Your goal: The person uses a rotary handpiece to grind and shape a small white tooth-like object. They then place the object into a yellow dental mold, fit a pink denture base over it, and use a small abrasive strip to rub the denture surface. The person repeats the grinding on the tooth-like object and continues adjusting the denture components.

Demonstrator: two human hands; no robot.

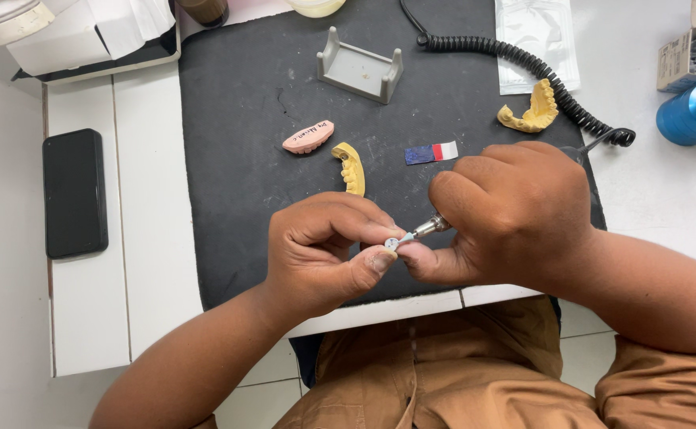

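My left hand (324,250) pinches a tiny pale piece (392,242) between thumb and forefinger above the front edge of a black mat (245,119). My right hand (515,210) grips a slim metal handpiece (427,229), and its tip touches the small piece. A black coiled cord (523,67) runs from the handpiece toward the back of the mat. Both hands sit close together, thumbs nearly touching.
On the mat lie a yellow dental cast (352,167), a pink wax piece (308,137), a second yellow cast (532,111), a blue-red-white strip (431,152) and a grey holder (360,70). A black phone (74,193) rests at left; a blue canister (690,115) stands at right.
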